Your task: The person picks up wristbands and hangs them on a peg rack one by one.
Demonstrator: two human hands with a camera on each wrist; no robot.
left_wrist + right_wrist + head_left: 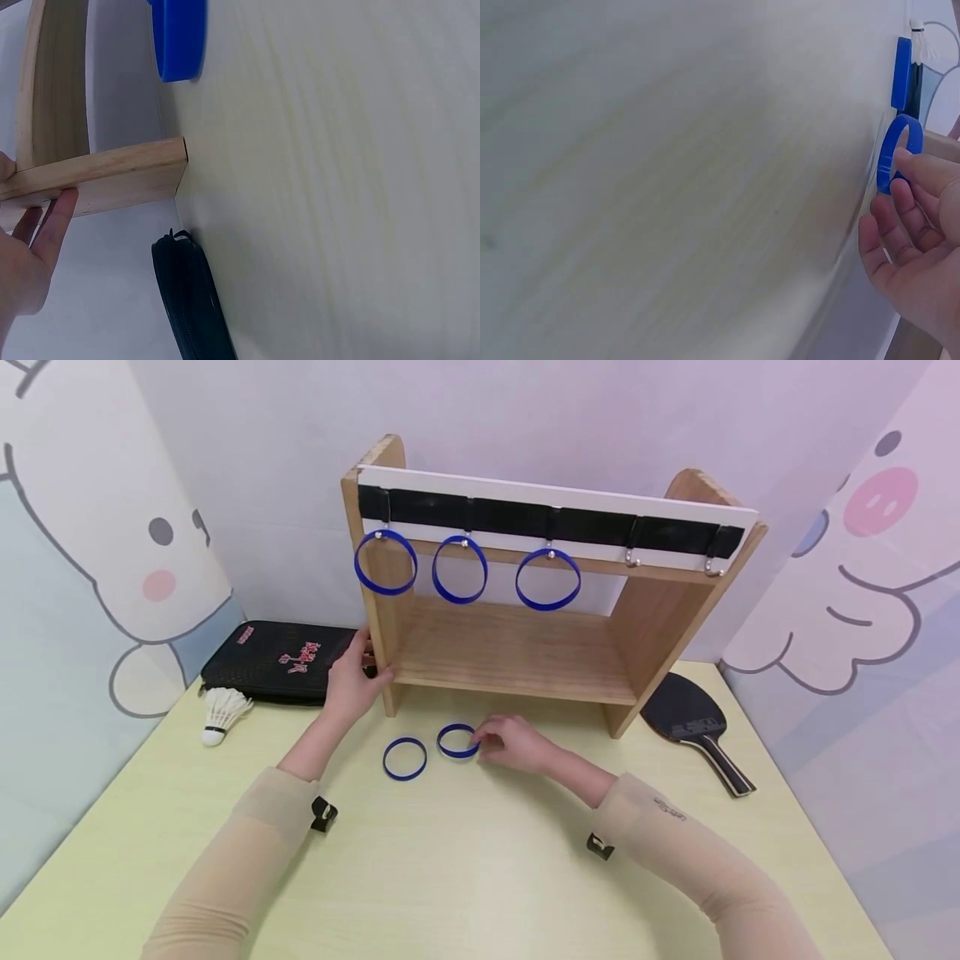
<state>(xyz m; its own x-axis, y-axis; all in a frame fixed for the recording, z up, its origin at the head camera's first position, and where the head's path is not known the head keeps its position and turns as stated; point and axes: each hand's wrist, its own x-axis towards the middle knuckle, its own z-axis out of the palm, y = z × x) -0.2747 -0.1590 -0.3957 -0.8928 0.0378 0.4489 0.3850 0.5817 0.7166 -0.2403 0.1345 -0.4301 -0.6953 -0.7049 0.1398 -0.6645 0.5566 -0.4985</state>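
Observation:
My left hand [351,683] grips the left side panel of a small wooden shelf [517,652], thumb at its front edge and fingers along the outer face. Below the shelf, the thumb and index finger of my right hand [519,745] pinch the edge of a blue ring [886,161]. The other fingers are loosely bent. A second blue ring [405,777] lies flat on the table just left of it. Three more blue rings hang from hooks on the white strip [562,492] across the shelf's top: a left ring [386,592], a middle ring [459,601] and a right ring [547,607].
Two bare hooks, one hook [632,562] and another hook [712,570], are at the strip's right. Behind my left hand lies a black zip case [262,656], with a shuttlecock [222,712] in front. A table tennis bat [690,718] lies right of the shelf.

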